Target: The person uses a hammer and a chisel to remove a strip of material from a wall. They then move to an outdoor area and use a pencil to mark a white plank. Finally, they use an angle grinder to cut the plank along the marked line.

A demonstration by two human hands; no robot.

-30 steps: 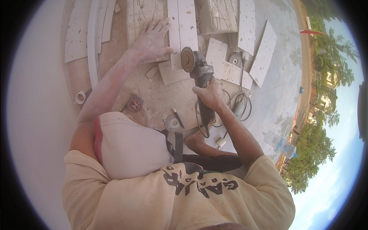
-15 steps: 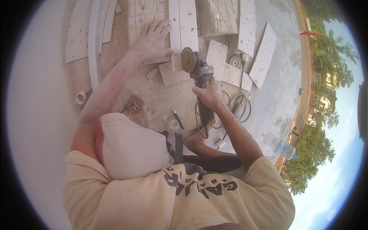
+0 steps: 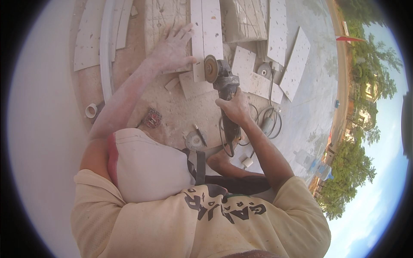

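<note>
My right hand (image 3: 234,106) is wrapped round the dark body of an angle grinder (image 3: 227,84). Its round disc (image 3: 211,69) stands at the near end of a long white speckled tile strip (image 3: 207,30), over a dark line running along the strip; whether the disc touches it I cannot tell. My left hand (image 3: 172,49), coated in pale dust, lies with fingers spread on a scored pale block (image 3: 165,17), its fingertips and thumb reaching the strip's left edge. The grinder's cord loops down beneath my right forearm.
Tile offcuts (image 3: 295,64) lie to the right, with a second grinder (image 3: 267,124) and a loose disc (image 3: 263,71) near them. Nearer me are another disc with a pen (image 3: 200,135) and a red-black round object (image 3: 151,118). A metal straightedge (image 3: 106,51) lies left; plastic bottles (image 3: 322,170) stand right.
Almost nothing differs. The view has shifted very slightly; my left hand stays spread on the block and the grinder keeps its place at the strip's near end.
</note>
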